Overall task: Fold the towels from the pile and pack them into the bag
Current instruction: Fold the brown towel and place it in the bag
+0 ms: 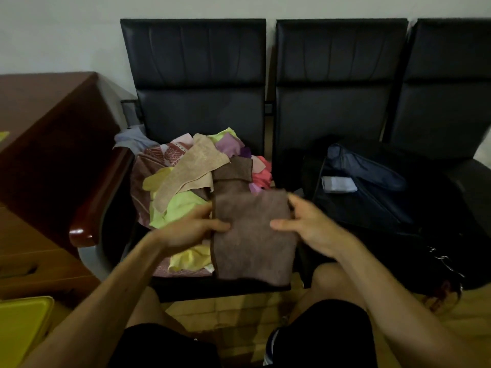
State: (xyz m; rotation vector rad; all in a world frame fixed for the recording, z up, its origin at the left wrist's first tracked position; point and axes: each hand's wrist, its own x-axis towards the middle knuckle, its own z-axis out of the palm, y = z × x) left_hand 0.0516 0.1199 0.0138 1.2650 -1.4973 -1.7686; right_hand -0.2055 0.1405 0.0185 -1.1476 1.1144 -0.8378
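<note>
1. The left hand is pinching the left edge of the towel, thumb on top and fingers underneath.
2. The right hand is gripping the right edge, thumb pressing on the cloth and fingers curling behind it.
3. The towel, brown, is hanging between both hands at the centre of the frame, its lower edge drooping over the front of the chair seat.
4. The pile is lying just behind it, centre left. A brown strip is running from the towel's top into the pile; whether it is the same cloth cannot be told.
5. The bag is sitting on the next seat, centre right, near the right hand; how wide it is gaping is unclear.
6. Likely risks:
   - if that strip is attached, pulling could be dragging loose pieces off the pile onto the floor;
   - the thumb grips are shallow, so the soft cloth may be slipping and the fold skewing;
   - a slack bag mouth could be catching the towel and undoing the fold.
</note>
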